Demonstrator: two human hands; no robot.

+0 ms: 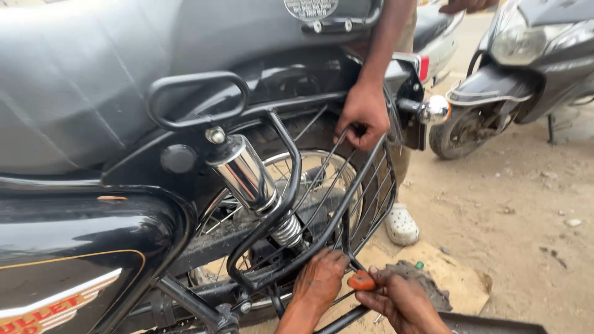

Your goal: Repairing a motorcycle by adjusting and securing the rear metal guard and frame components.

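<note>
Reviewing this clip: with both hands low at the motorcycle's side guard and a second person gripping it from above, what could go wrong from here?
1. The left hand rests on the black wire guard beside the spoked rear wheel; fingers might get pinched.
2. The right hand holds an orange-handled tool with greasy fingers; it may slip.
3. Another person's hand steadies the guard; if released, it could swing.

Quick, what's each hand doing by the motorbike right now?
Left hand: pressed on the black guard frame, fingers hidden, cannot tell.
Right hand: closed on an orange-handled tool.
Another person's hand: gripping the frame's top.
</note>
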